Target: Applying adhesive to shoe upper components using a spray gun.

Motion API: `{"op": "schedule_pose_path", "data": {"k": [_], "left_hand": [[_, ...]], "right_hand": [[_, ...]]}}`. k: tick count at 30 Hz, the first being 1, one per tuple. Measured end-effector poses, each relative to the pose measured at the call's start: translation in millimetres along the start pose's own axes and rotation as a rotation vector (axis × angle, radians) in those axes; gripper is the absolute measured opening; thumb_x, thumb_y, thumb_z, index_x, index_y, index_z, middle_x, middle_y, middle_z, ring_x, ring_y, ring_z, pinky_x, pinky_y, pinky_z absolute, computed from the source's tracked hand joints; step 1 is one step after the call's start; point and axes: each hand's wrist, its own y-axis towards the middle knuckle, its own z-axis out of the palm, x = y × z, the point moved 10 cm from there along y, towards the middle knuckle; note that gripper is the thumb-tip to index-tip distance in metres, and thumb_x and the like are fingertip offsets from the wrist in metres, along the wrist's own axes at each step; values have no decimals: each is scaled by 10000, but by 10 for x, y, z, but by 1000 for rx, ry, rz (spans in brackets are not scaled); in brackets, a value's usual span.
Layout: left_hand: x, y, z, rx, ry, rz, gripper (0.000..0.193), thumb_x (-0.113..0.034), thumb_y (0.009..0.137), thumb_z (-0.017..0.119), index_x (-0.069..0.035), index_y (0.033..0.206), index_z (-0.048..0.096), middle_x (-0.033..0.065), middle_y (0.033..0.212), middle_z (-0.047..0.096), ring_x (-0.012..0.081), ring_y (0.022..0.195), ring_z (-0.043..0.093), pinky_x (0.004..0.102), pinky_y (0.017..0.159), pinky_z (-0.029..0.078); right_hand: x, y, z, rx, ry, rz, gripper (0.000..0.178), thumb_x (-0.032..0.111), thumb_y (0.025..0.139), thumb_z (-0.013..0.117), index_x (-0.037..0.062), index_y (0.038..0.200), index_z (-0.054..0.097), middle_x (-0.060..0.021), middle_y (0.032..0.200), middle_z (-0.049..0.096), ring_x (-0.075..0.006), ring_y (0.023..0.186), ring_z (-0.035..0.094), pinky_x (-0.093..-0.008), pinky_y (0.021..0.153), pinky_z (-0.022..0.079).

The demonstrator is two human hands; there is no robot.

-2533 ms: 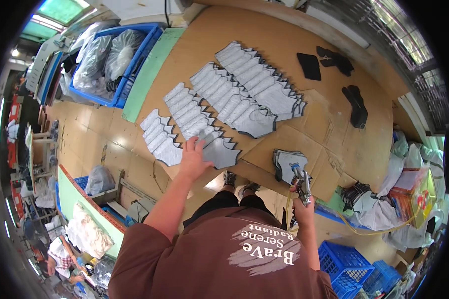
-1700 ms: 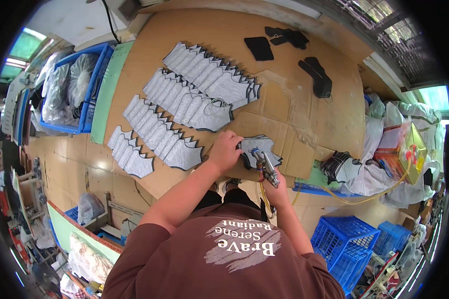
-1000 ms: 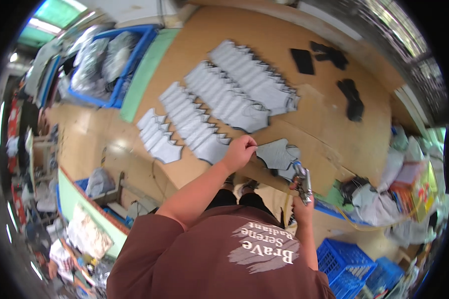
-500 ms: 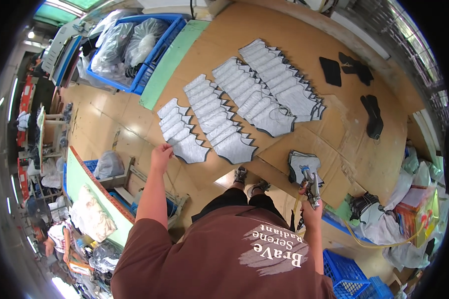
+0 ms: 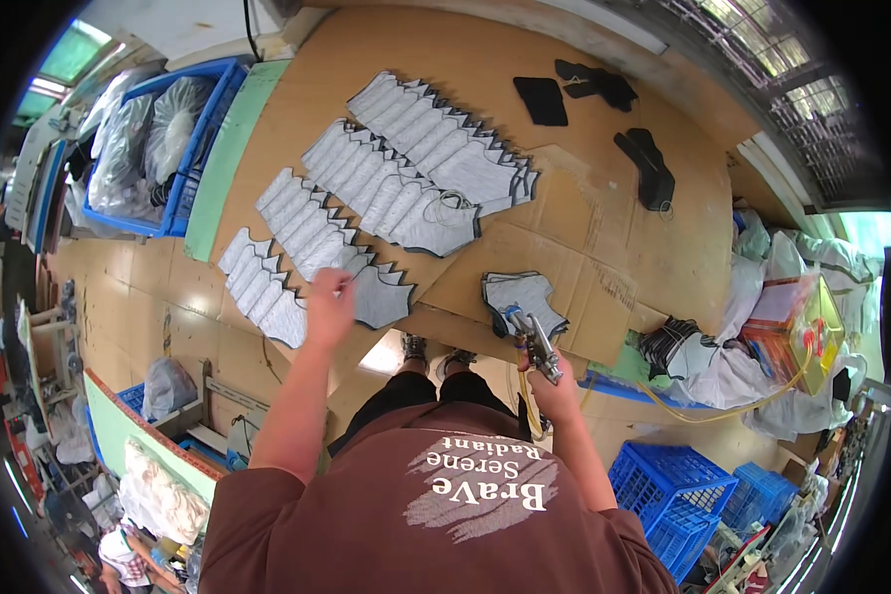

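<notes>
The right hand point(image 5: 554, 386) gripped a metal spray gun point(image 5: 537, 346) near stacked grey pieces point(image 5: 518, 288); the left hand point(image 5: 331, 309) (grip not discernible) was near overlapping grey cutouts point(image 5: 295, 216).

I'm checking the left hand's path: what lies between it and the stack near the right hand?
In the head view: grey pieces nearest the left hand, then brown cardboard up to the stack.

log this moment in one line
left hand: over grey pieces; contact: unclear; right hand: holds spray gun; black pieces: farther off
</notes>
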Motion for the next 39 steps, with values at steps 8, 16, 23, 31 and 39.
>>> {"op": "schedule_pose_path", "data": {"k": [8,16,23,31,39], "left_hand": [[-1263,-88,1229,284,-119,376,163,-109,684,662,-28,798,578,110,806,541,298,792,514,370,709,420],[-1395,-189,1629,419,36,450,286,-167,624,714,-39,844,584,106,871,527,298,860,491,375,754,409],[-1356,-156,1590,292,-24,403,370,-128,594,725,-25,903,548,129,862,537,309,855,495,387,768,403],[-1246,-183,1599,218,-109,311,336,-107,588,714,-27,866,543,136,857,552,327,848,503,403,757,400],[-1148,-219,1450,149,-293,247,135,-83,667,641,-44,780,578,125,692,551,303,706,539,388,663,431]], "right_hand": [[-1,-33,-152,-86,61,-6,225,-25,724,451,4,928,541,-15,763,545,-104,724,495,-244,703,411],[-154,-67,-379,-180,90,21,242,-32,730,446,3,948,544,-18,797,550,-108,739,509,-245,708,414],[24,-80,-335,-156,38,-139,304,-61,710,427,23,977,547,-46,960,566,-118,816,518,-254,727,418],[-4,-33,-248,-122,18,-176,389,-39,687,424,39,1046,552,-27,954,571,-106,755,533,-232,637,432],[135,-56,-151,-122,38,-108,330,1,707,456,85,1000,580,19,837,558,-37,533,434,-200,455,357]]}}
